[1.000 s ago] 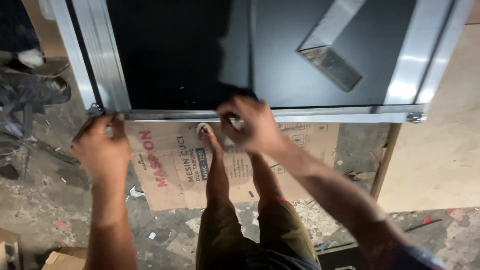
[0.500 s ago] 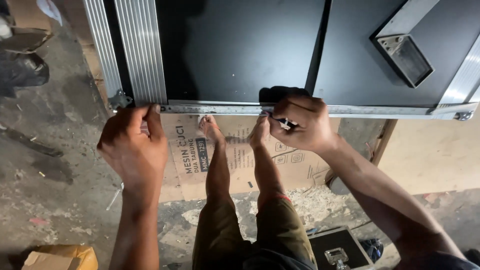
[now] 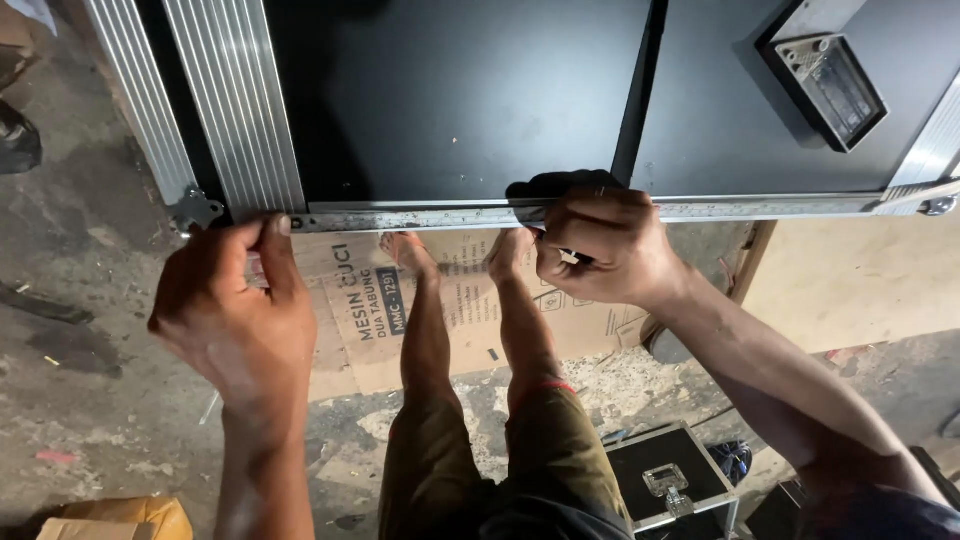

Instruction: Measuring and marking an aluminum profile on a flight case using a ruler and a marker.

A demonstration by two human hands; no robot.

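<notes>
A large black panel case (image 3: 450, 100) with ribbed aluminium edging lies flat in front of me. Along its near edge runs a long steel ruler (image 3: 420, 217). My left hand (image 3: 235, 315) grips the ruler's left end near the case corner, thumb pressed on top. My right hand (image 3: 600, 245) is closed at the middle of the near edge, pinching a small thin tool against the ruler; what kind of tool I cannot tell. My bare legs and feet show below, standing on flattened cardboard (image 3: 350, 320).
A recessed latch dish (image 3: 825, 85) sits in the case's top right. A metal corner fitting (image 3: 195, 210) marks the left corner. A small black flight case with a butterfly latch (image 3: 670, 485) lies on the concrete floor at lower right. A wooden board (image 3: 850, 280) leans at right.
The view has shifted left and closer. My left hand went from the corner fitting to gripping the ruler's end, and my right hand slid slightly right along the edge.
</notes>
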